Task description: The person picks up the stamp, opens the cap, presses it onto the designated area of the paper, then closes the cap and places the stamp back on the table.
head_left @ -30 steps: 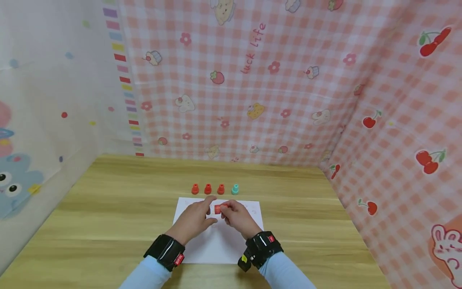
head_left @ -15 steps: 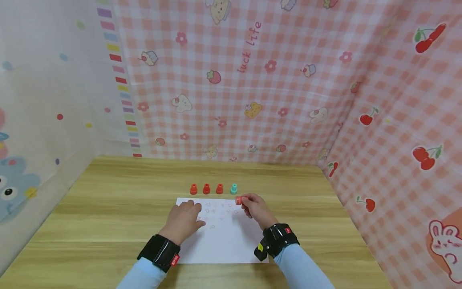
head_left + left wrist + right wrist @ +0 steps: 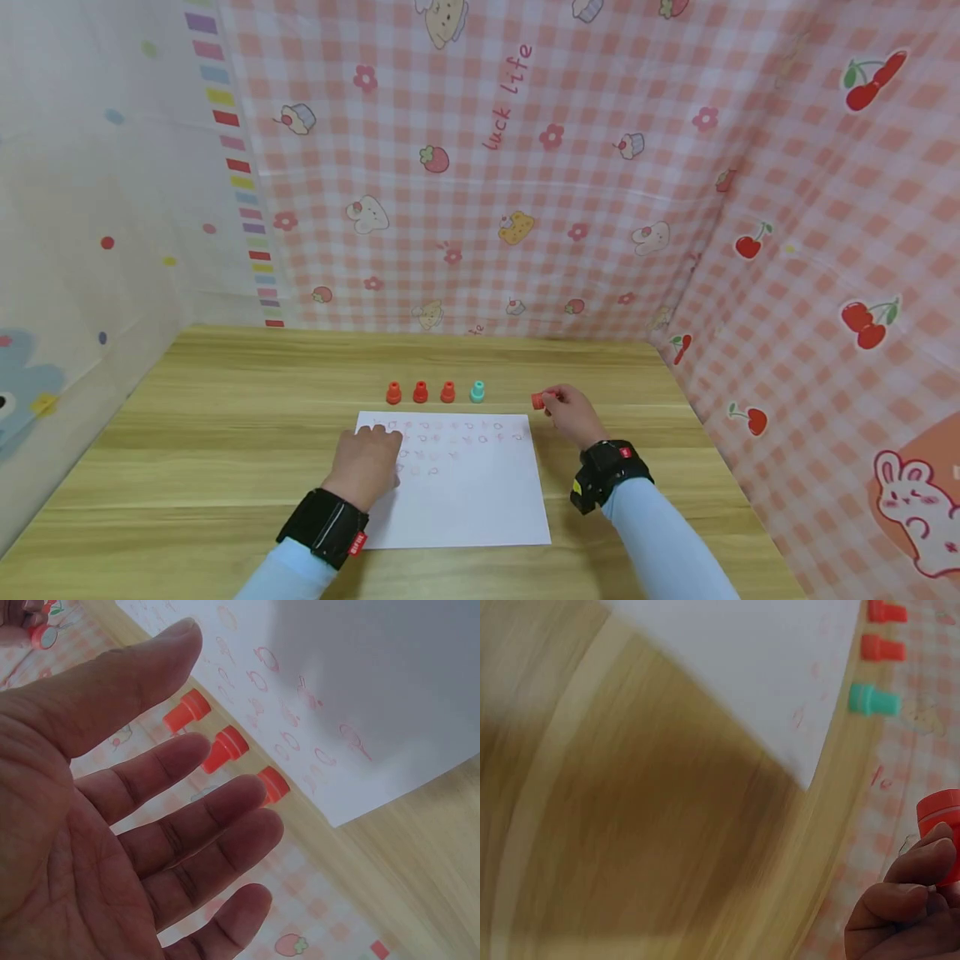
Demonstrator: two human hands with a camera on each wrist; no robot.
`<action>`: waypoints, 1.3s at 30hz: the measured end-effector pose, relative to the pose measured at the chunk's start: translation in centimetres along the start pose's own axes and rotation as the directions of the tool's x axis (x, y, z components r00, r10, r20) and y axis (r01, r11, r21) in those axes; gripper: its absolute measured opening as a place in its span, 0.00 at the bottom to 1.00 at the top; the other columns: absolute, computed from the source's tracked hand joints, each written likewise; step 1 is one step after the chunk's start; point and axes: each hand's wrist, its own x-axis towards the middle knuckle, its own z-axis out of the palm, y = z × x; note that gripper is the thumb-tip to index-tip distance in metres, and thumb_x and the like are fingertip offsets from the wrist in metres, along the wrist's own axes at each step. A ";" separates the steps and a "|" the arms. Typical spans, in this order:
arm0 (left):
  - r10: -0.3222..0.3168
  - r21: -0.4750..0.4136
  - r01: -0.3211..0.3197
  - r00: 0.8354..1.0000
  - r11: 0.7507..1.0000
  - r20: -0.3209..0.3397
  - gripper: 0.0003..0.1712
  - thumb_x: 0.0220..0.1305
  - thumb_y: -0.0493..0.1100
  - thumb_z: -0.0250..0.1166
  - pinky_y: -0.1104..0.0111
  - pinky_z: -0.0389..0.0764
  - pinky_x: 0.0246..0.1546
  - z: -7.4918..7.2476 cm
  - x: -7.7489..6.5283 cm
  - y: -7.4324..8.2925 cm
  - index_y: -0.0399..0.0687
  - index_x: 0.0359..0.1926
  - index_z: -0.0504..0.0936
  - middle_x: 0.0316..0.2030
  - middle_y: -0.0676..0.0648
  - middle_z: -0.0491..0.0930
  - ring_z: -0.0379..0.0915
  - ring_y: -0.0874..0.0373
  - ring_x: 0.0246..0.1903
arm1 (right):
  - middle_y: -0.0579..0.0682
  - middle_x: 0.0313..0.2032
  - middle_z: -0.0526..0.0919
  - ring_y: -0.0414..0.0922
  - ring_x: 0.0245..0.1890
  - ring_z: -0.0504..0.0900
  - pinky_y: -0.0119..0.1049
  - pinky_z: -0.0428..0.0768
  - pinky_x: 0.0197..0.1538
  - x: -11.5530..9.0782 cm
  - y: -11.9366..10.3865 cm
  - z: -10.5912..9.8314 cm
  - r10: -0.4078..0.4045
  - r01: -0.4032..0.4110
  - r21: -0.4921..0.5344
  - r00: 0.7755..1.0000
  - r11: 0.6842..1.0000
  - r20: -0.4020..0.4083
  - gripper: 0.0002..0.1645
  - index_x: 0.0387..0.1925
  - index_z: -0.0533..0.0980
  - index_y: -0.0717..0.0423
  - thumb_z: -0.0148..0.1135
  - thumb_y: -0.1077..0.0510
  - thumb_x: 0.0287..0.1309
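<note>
- Stamp (image 3: 537,401), red, is pinched between the thumb and fingers of the right hand (image 3: 576,417); it lies beyond the far right corner of the paper, to the right of the teal stamp (image 3: 477,392); its wide end faces left in the head view, and the left wrist view shows that end as a pale disc; whether it touches the surface (image 3: 225,467) cannot be told.
- The two hands are well apart; the left hand (image 3: 364,467) is over the left edge of the white paper (image 3: 480,508), its fingers stretched and slightly spread, holding nothing; whether it rests on the sheet cannot be told.
- Three red stamps (image 3: 421,392) and the teal one stand upright in a row, just beyond the far edge of the paper, wide ends down; the teal one is at the right end of the row.
- Reddish marks (image 3: 422,438) run in rows over the far part of the sheet; the two farthest rows reach toward the right, while the nearer two keep to the left.
- Black bands (image 3: 611,473) wrap both wrists; light blue sleeves (image 3: 667,542) come in from the near side.
- Pink checked cloth (image 3: 405,183) hangs at the far side and the right; white cloth (image 3: 67,183) with coloured dots hangs at the left.
</note>
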 end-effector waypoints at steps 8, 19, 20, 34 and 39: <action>-0.008 -0.034 0.008 1.000 0.999 -0.005 0.24 0.46 0.47 0.81 0.47 0.77 0.39 -0.1 0.0 0.0 0.40 0.42 0.82 0.33 0.40 0.80 0.77 0.44 0.36 | 0.57 0.42 0.80 0.51 0.37 0.75 0.42 0.72 0.41 1.8 1.2 -1.8 -0.060 0.054 -0.315 0.998 0.948 -0.009 0.15 0.49 0.74 0.64 0.52 0.56 0.73; -0.014 -0.033 0.014 1.000 0.999 -0.001 0.27 0.45 0.48 0.82 0.49 0.76 0.40 -0.1 -0.2 0.0 0.40 0.43 0.83 0.34 0.40 0.80 0.76 0.45 0.35 | 0.52 0.26 0.81 0.48 0.26 0.77 0.45 0.76 0.37 3.3 3.3 -2.2 -0.215 0.188 -0.631 0.976 0.752 0.035 0.07 0.32 0.72 0.62 0.60 0.63 0.65; -0.015 -0.032 0.015 1.000 0.999 0.004 0.27 0.45 0.48 0.82 0.49 0.76 0.40 0.0 -0.2 0.1 0.40 0.44 0.83 0.35 0.40 0.80 0.76 0.45 0.35 | 0.52 0.26 0.80 0.49 0.26 0.77 0.46 0.77 0.37 3.4 3.5 -2.2 -0.225 0.192 -0.644 0.974 0.741 0.032 0.07 0.32 0.72 0.62 0.61 0.63 0.65; -0.005 -0.024 0.006 1.000 1.000 0.018 0.26 0.45 0.49 0.82 0.50 0.77 0.40 0.4 -0.2 0.4 0.42 0.42 0.83 0.32 0.42 0.79 0.76 0.47 0.34 | 0.52 0.22 0.76 0.50 0.24 0.76 0.47 0.77 0.34 4.1 4.6 -1.8 -0.322 0.302 -0.677 0.941 0.671 0.100 0.10 0.32 0.72 0.62 0.67 0.64 0.59; 0.001 -0.031 -0.001 1.000 1.000 0.012 0.26 0.44 0.49 0.82 0.50 0.77 0.40 0.5 -0.2 0.6 0.42 0.41 0.83 0.31 0.42 0.79 0.76 0.46 0.34 | 0.50 0.22 0.75 0.48 0.24 0.75 0.45 0.76 0.34 4.2 5.1 -1.8 -0.297 0.287 -0.662 0.949 0.692 0.102 0.10 0.32 0.72 0.62 0.67 0.63 0.60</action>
